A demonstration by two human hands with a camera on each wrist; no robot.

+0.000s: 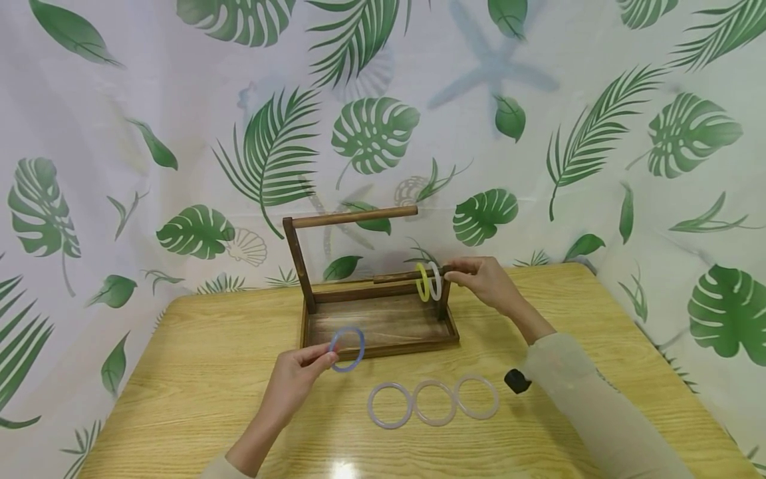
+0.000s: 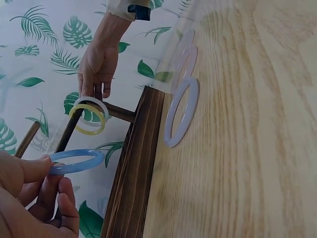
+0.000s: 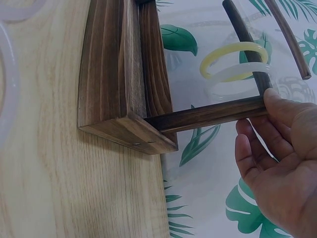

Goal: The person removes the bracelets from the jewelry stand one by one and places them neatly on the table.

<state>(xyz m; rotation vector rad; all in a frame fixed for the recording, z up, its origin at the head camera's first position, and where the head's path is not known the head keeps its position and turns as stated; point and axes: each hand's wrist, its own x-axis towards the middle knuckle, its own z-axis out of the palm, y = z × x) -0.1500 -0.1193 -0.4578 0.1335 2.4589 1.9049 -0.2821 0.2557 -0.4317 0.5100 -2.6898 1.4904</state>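
Note:
My left hand (image 1: 291,380) pinches a blue bangle (image 2: 81,167) between thumb and fingers, in front of the front left part of a dark wooden display stand (image 1: 389,347). With thumb and fingers, my right hand (image 1: 486,283) grips the top of the stand's right post (image 3: 208,114), at the end of the lower bar (image 1: 390,278). On that bar hang a yellow bangle (image 3: 233,46) and a white bangle (image 3: 237,69), close together near the right hand. In the left wrist view the blue bangle is nearer the camera than these two.
Three pale bangles lie in a row on the wooden table: a lavender one (image 1: 390,426), a pinkish one (image 1: 433,424) and another pale one (image 1: 479,417). The stand's upper bar (image 1: 359,217) rises from its left post. A leaf-patterned cloth (image 1: 383,66) hangs behind the table.

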